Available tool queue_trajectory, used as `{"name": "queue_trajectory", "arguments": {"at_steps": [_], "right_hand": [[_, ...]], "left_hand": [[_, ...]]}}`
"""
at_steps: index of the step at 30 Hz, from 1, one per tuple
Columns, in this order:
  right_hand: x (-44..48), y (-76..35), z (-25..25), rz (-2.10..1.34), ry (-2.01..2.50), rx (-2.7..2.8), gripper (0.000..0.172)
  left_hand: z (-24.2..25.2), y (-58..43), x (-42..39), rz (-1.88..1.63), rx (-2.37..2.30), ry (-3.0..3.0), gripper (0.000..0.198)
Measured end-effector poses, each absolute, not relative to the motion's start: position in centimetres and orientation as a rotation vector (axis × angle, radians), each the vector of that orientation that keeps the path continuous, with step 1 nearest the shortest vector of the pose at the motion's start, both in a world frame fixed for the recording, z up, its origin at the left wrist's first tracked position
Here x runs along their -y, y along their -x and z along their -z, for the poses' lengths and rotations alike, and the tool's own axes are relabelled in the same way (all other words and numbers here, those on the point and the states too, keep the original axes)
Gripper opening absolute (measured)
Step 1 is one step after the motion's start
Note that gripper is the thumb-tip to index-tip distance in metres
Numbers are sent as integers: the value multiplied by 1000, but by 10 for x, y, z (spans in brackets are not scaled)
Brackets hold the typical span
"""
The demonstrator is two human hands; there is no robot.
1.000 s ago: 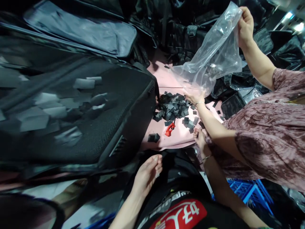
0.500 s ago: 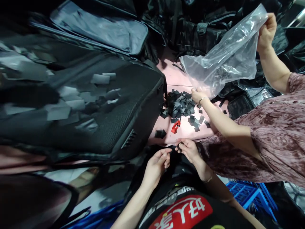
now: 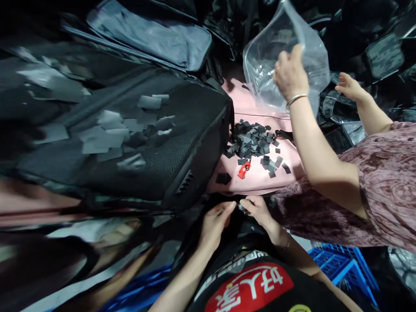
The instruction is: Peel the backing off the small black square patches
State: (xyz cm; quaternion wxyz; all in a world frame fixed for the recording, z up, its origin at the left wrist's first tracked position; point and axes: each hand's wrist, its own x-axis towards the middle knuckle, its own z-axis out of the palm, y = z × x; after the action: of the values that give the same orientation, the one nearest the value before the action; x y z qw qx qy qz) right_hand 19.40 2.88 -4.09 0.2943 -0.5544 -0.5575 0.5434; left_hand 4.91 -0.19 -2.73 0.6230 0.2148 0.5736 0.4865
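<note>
My left hand [image 3: 214,221] and my right hand [image 3: 258,210] meet low in the middle, fingertips pinched together over a small dark piece [image 3: 241,206] above black fabric [image 3: 240,236] in my lap. Just beyond them a pile of small dark grey squares [image 3: 251,141] lies on a pink sheet [image 3: 256,180], with a small red tool [image 3: 243,170] beside it. A co-worker in a mauve patterned top [image 3: 373,182] holds up a clear plastic bag [image 3: 282,56] with one hand [image 3: 290,73]; the other hand [image 3: 349,86] is spread apart from it.
A large black bag [image 3: 146,143] with grey patches on it fills the left. More black bags are stacked at the back [image 3: 182,39] and right [image 3: 380,56]. A blue plastic crate [image 3: 341,268] sits at lower right.
My hands have come together and pinched the small piece. The co-worker lifted the bag away from the pile and let one end go; the bag now hangs bunched from one hand.
</note>
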Motion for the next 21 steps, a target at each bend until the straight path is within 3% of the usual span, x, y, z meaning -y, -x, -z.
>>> {"name": "queue_trajectory", "arguments": {"at_steps": [8, 13, 21], "right_hand": [[-22, -190, 33, -1533, 1442, 1465, 32], [-21, -188, 28, -1514, 1441, 1430, 26], [-13, -197, 17, -1514, 1435, 1409, 29]], "left_hand": [[29, -48, -2, -1091, -1201, -501, 44], [29, -57, -1, -1182, -1278, -576, 37], [36, -58, -5, -1152, -1053, -182, 29]]}}
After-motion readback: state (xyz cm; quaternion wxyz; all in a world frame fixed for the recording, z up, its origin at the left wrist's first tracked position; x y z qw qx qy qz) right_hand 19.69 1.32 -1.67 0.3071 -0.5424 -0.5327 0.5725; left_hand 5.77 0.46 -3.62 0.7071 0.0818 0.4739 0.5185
